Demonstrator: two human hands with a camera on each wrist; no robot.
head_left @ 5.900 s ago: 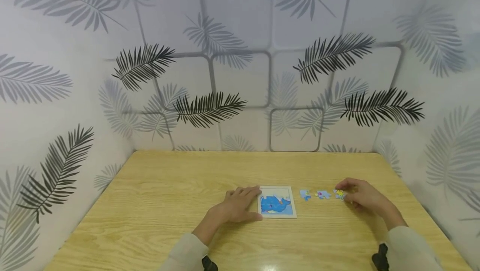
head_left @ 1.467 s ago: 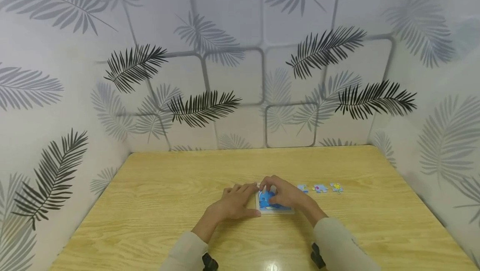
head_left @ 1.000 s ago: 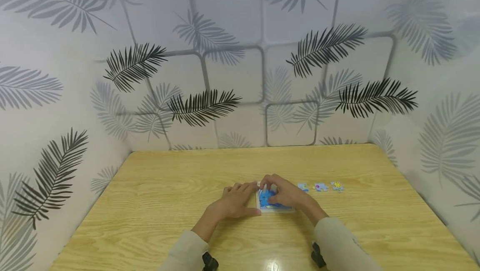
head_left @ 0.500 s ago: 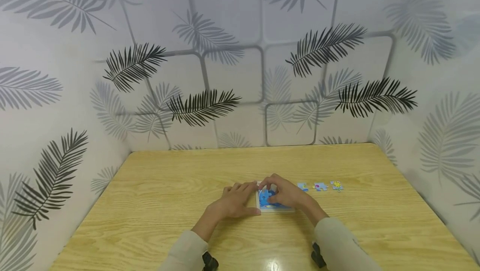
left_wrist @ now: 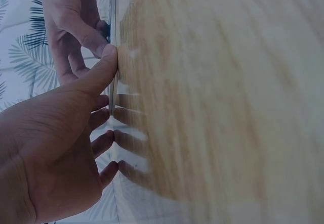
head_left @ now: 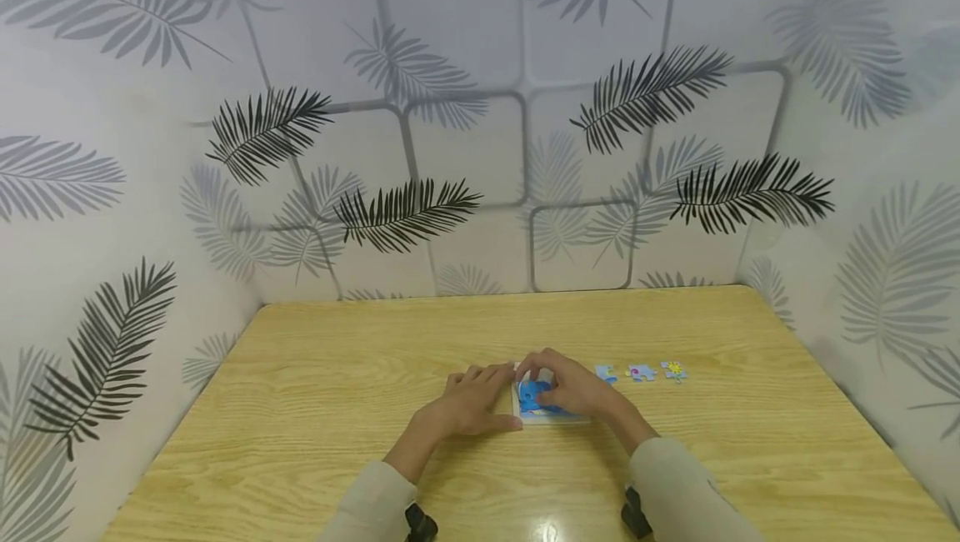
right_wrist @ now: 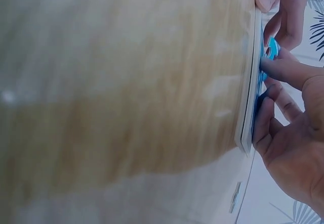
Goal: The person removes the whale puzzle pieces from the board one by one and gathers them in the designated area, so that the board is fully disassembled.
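Observation:
A flat jigsaw puzzle in a white frame point(head_left: 555, 421) lies on the table, its picture a blue whale point(head_left: 528, 400). My left hand point(head_left: 468, 404) rests at the frame's left side. Its thumb touches the near edge and its fingertips reach the far left corner; other fingertips stand on the table in the left wrist view. Over the picture, my right hand point(head_left: 576, 385) pinches a blue puzzle piece point(right_wrist: 274, 47) between thumb and finger. In the right wrist view that piece stands tilted above the puzzle. The right hand hides much of the whale.
To the right of the frame lie three loose pieces in a row: a light blue one point(head_left: 605, 373) partly behind the right hand, one with a pink swirl point(head_left: 642, 373) and a yellow sun piece point(head_left: 673, 370). The wood-grain table point(head_left: 337, 358) meets a leaf-patterned wall point(head_left: 480, 258).
Since the earliest frame, my right hand has come left from the sun piece to the puzzle and taken hold of a blue piece. Lately the piece has shifted slightly; the left hand stays put.

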